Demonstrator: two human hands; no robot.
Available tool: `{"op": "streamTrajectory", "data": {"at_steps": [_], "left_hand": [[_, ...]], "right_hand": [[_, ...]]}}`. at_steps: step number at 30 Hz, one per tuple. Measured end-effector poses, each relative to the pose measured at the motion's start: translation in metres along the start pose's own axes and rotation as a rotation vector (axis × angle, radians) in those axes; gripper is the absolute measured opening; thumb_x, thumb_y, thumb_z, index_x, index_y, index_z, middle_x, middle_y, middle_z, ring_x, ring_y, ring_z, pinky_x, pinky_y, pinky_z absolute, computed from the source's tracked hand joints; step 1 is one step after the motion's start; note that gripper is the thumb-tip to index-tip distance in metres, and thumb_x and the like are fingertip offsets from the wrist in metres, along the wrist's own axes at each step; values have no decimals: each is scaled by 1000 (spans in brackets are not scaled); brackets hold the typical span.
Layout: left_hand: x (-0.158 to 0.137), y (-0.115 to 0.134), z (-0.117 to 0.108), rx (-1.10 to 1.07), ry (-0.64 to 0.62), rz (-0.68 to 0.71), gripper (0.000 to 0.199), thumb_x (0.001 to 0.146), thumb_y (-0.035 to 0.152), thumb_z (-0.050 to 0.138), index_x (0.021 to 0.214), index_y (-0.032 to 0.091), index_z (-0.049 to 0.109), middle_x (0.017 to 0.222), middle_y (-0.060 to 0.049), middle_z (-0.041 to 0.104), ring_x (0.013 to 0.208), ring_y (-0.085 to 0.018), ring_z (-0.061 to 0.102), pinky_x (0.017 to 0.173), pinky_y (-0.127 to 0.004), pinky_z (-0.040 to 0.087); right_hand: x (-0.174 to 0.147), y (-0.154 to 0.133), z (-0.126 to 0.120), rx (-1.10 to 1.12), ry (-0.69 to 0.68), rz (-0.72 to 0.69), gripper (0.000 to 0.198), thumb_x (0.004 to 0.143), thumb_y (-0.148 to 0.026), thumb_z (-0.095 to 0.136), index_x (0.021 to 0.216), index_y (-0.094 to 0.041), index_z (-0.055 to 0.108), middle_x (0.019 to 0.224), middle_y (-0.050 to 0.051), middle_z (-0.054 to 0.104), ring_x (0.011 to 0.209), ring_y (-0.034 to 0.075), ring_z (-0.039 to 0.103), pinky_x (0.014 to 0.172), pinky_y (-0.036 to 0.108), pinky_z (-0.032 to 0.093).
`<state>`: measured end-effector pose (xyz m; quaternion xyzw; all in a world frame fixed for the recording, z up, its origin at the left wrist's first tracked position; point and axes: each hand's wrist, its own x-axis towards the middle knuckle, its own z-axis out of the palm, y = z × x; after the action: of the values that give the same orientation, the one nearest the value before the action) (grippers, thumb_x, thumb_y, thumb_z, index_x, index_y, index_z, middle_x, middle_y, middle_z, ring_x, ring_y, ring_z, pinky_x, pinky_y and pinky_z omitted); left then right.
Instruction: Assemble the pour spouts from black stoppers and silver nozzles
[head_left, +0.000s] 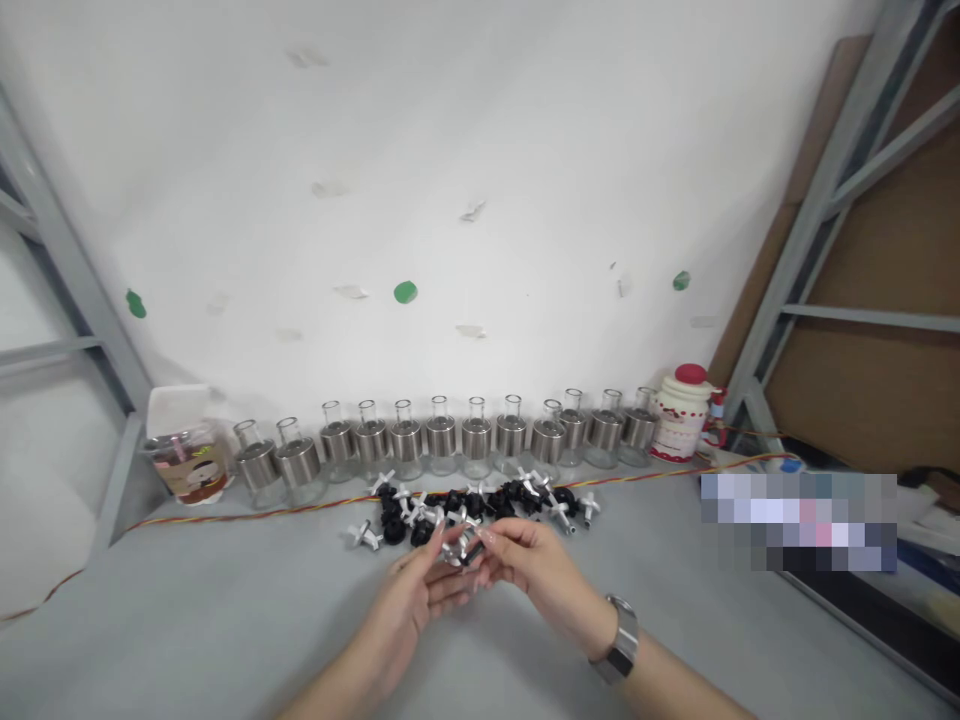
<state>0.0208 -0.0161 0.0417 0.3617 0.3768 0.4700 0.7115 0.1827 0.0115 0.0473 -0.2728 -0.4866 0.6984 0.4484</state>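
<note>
Between my two hands, just in front of the pile, is a small silver-and-black spout piece [463,551]. My left hand [418,590] is closed around its silver side, thumb on top and fingers curled beneath. On the other side my right hand [536,570] pinches the dark end between thumb and fingers; a watch [619,640] is on that wrist. The fingers partly cover the piece. Right behind the hands lies a heap of loose silver spout pieces [364,536] mixed with black round parts [392,527].
Several clear glass bottles with steel sleeves [441,437] line the wall. A lidded drink cup [187,465] stands at left, a white jar with red lid [680,415] at right. A twisted red-yellow wire [285,513] crosses the grey table [225,610]. A blurred-out patch [799,522] covers the right side.
</note>
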Motion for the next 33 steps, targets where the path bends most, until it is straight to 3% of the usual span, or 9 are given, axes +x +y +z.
{"op": "streamTrajectory", "data": {"at_steps": [5,9,16,24,33], "left_hand": [[-4,-2,4,-93,19,58,24,81,29,56,98,14,64,96,-8,69,89,-18,61,87,-34,44],[-4,-4,3,-53,40,112,18,78,26,60,89,13,68,94,-7,68,87,-16,60,82,-29,46],[0,-5,0,76,133,105,27,68,32,69,87,12,69,84,-8,70,77,-17,61,71,-27,46],[1,-2,4,69,170,104,33,69,46,63,82,15,63,76,-5,70,69,-20,65,68,-31,47],[6,-4,-1,231,121,130,39,67,49,62,86,16,66,67,-2,71,59,-19,67,52,-24,46]], "right_hand": [[1,9,1,-69,-2,23,28,61,-38,73,62,-11,65,54,0,62,45,8,54,50,23,43],[0,13,3,-10,-11,95,28,56,-37,76,63,-12,64,55,1,64,46,10,56,52,25,44],[-5,16,6,80,-57,171,25,58,-31,76,65,-12,62,57,3,65,48,11,56,54,26,41],[-6,11,7,179,-65,124,24,62,-31,74,64,-13,58,60,1,62,54,10,54,59,24,37],[-5,14,5,215,-31,84,24,61,-29,74,63,-14,56,61,1,62,55,11,52,59,25,34]]}}
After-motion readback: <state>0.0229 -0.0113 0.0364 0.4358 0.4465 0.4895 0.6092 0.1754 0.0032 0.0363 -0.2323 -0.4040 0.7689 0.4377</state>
